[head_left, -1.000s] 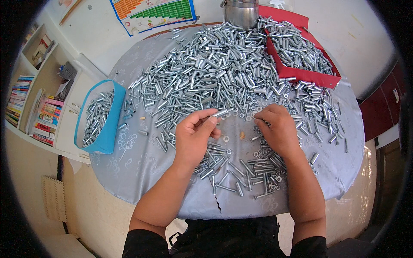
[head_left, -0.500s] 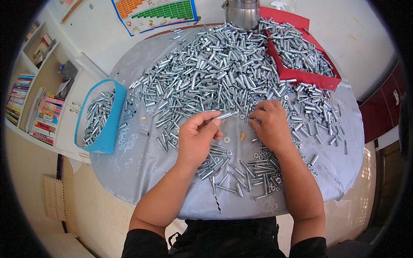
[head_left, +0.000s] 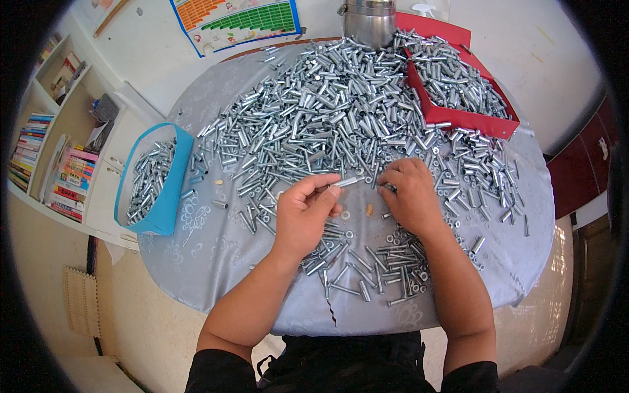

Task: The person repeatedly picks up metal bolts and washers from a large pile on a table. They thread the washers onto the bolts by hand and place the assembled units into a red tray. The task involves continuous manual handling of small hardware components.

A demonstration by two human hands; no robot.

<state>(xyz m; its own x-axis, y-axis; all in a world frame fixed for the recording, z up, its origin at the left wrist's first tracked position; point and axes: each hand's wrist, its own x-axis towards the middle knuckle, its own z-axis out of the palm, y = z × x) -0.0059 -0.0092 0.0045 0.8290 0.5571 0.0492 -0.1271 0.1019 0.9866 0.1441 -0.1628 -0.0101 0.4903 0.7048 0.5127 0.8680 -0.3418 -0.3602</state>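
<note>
My left hand (head_left: 303, 213) pinches a shiny metal anchor sleeve (head_left: 349, 181) between thumb and fingers. The sleeve lies nearly level, its free end pointing toward my right hand (head_left: 413, 196). The fingers of that right hand are bent and drawn together just beyond the sleeve's tip; whatever they hold, if anything, is too small to make out. Behind both hands spreads a large heap of loose metal sleeves and bolts (head_left: 308, 118). Between my forearms lies a smaller group of long bolts (head_left: 363, 268). A single washer (head_left: 345, 215) rests between the hands.
A blue box (head_left: 160, 213) with metal sleeves stands at the left on the grey cloth-covered table (head_left: 216, 275). A red box (head_left: 468, 118) full of similar parts sits at the back right. Beside it is a steel pot (head_left: 369, 23). Bookshelves (head_left: 49, 157) stand to the left.
My left hand has shifted slightly right with the sleeve, whose free end has come closer to my right fingers. The right hand has dipped a little and its fingers have curled in.
</note>
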